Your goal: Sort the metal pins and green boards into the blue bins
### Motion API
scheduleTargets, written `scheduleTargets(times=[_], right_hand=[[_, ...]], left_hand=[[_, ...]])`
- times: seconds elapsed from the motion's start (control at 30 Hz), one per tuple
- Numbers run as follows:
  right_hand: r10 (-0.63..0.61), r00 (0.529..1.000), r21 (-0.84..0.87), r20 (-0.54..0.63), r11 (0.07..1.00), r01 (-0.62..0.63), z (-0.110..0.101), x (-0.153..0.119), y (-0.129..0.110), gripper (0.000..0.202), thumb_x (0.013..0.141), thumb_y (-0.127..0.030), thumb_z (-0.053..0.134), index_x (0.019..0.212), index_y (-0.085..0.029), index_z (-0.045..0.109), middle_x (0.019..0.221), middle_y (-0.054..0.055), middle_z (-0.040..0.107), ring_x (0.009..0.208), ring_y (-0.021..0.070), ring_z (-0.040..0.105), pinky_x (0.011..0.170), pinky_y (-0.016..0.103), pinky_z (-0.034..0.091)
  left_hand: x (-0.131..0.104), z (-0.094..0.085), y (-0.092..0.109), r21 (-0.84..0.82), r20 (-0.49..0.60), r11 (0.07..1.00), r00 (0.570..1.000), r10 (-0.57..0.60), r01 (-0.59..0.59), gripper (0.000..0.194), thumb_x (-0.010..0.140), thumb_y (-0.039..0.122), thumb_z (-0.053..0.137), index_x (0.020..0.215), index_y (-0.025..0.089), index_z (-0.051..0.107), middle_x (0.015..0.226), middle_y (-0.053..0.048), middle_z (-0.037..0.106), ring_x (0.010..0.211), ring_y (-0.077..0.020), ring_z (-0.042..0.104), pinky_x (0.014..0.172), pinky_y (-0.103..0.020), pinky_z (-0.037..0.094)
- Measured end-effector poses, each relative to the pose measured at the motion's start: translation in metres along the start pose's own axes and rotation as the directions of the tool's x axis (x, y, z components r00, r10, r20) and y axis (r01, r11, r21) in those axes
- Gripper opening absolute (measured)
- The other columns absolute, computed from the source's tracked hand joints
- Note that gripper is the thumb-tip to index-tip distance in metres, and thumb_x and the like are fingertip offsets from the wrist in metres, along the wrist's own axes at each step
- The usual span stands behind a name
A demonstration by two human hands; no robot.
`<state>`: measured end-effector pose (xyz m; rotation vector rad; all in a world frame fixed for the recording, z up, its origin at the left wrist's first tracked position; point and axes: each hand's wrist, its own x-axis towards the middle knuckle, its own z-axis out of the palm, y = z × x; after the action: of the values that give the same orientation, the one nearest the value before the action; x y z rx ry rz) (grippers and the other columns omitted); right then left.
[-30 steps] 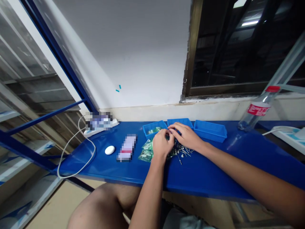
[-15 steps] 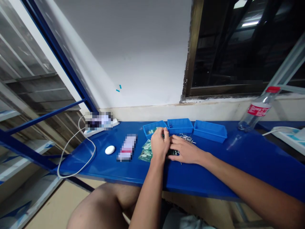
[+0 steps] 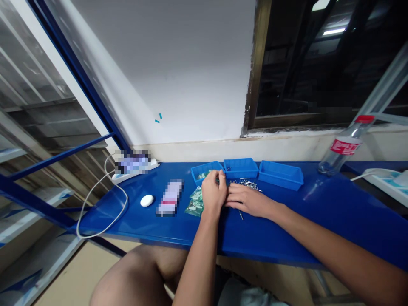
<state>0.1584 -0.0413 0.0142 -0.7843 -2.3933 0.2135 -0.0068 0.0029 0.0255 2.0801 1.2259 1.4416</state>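
On a blue table (image 3: 287, 238), three blue trays (image 3: 241, 174) line the far edge. Between that edge and the near one, I have my right hand (image 3: 250, 200) flat, fingers extended nearly together, beside my curled left hand (image 3: 214, 191), whose hidden fingertips leave me unable to tell any pinch. Green bags (image 3: 195, 202) lie left; metal pins (image 3: 249, 184) lie just beyond my right.

Glossy blue tabletop (image 3: 270, 238), shiny metal pins (image 3: 250, 183), clear plastic bottle (image 3: 342, 148).
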Motion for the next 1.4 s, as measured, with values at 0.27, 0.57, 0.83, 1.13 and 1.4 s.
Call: scheduleTargets(times=[0.27, 0.57, 0.83, 1.13, 1.4], right_hand=[[0.474, 0.860, 0.350, -0.188, 0.851, -0.392, -0.014, -0.004, 0.010, 0.029, 0.104, -0.046, 0.058, 0.101, -0.023, 0.075, 0.095, 0.004, 0.078, 0.086, 0.0220, 0.072, 0.082, 0.036, 0.057], [0.750, 0.606, 0.814, -0.265, 0.511, -0.277, -0.012, -0.009, 0.017, 0.041, 0.084, -0.059, 0.080, 0.095, -0.020, 0.075, 0.096, 0.006, 0.079, 0.083, 0.0216, 0.076, 0.081, 0.041, 0.068], [0.761, 0.583, 0.814, -0.284, 0.513, -0.273, -0.010, -0.009, 0.019, 0.051, 0.072, -0.057, 0.090, 0.100, -0.018, 0.072, 0.097, 0.009, 0.081, 0.076, 0.0229, 0.077, 0.075, 0.043, 0.069], [0.776, 0.535, 0.771, -0.334, 0.551, -0.318, -0.017, -0.011, 0.018, 0.059, 0.079, -0.056, 0.086, 0.123, -0.021, 0.068, 0.092, 0.007, 0.081, 0.080, 0.0246, 0.079, 0.074, 0.039, 0.067], [0.670, 0.649, 0.604, -0.361, 0.698, -0.384, -0.020, -0.014, 0.018, 0.046, 0.087, -0.056, 0.078, 0.117, -0.020, 0.076, 0.103, 0.011, 0.076, 0.092, 0.0253, 0.074, 0.078, 0.041, 0.066]], left_hand=[[0.001, -0.006, 0.007, -0.174, 0.023, 0.984, 0.999, 0.038, -0.033, 0.039, 0.111, 0.041, 0.042, 0.093, 0.021, 0.071, 0.096, -0.005, 0.077, 0.092, -0.0194, 0.072, 0.085, -0.031, 0.052], [-0.001, 0.006, 0.005, -0.176, 0.179, 0.979, 0.975, 0.131, -0.099, 0.021, 0.099, 0.036, 0.066, 0.112, 0.022, 0.073, 0.107, -0.007, 0.080, 0.088, -0.0213, 0.074, 0.082, -0.035, 0.060], [0.001, 0.004, 0.006, -0.175, 0.106, 0.973, 0.980, 0.171, -0.151, 0.022, 0.100, 0.031, 0.066, 0.119, 0.022, 0.072, 0.114, -0.009, 0.075, 0.099, -0.0217, 0.072, 0.086, -0.034, 0.060], [-0.004, 0.007, 0.006, -0.165, 0.233, 0.944, 0.919, 0.318, -0.285, 0.037, 0.093, 0.040, 0.077, 0.125, 0.022, 0.072, 0.126, -0.011, 0.070, 0.121, -0.0261, 0.066, 0.110, -0.042, 0.053], [0.001, 0.005, -0.001, -0.166, 0.192, 0.963, 0.951, 0.243, -0.212, 0.030, 0.103, 0.015, 0.053, 0.121, 0.025, 0.075, 0.118, -0.008, 0.075, 0.111, -0.0219, 0.070, 0.103, -0.039, 0.056]])
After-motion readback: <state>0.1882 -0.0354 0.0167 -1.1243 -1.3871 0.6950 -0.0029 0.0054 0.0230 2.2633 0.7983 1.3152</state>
